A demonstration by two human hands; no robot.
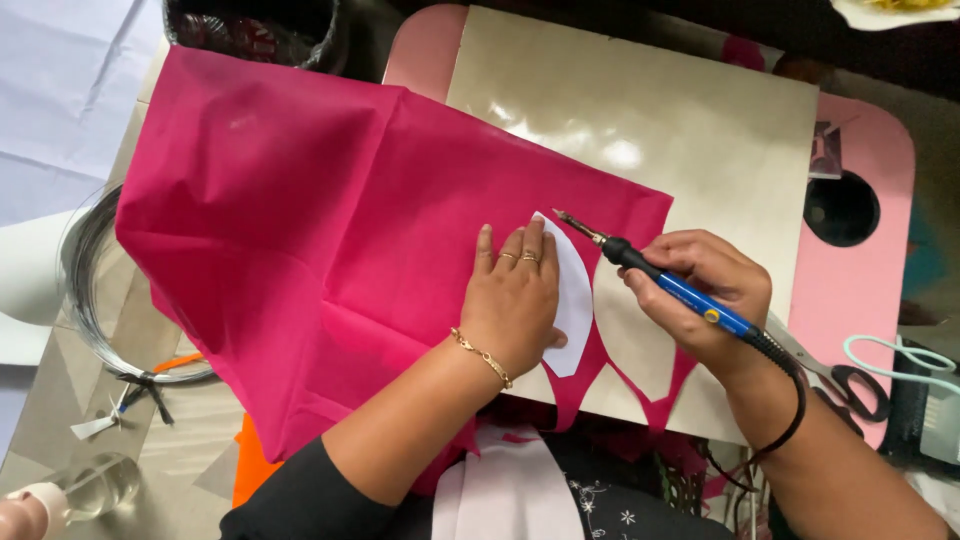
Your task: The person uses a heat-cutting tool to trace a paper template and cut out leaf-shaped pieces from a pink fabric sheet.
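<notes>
Hot-tip cutting on pink fabric, 2 hands engaged.
Left hand flat, fingers together, pinning white curved paper template onto magenta fabric sheet over shiny beige board; right hand clamped on blue-handled soldering-iron tool, tip at template's upper edge.

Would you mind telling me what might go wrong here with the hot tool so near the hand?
The heated cutting tool has its tip near the left hand pressing the white template; a slip may burn the fingers. The template could shift on the pink fabric, spoiling the cut.
</notes>
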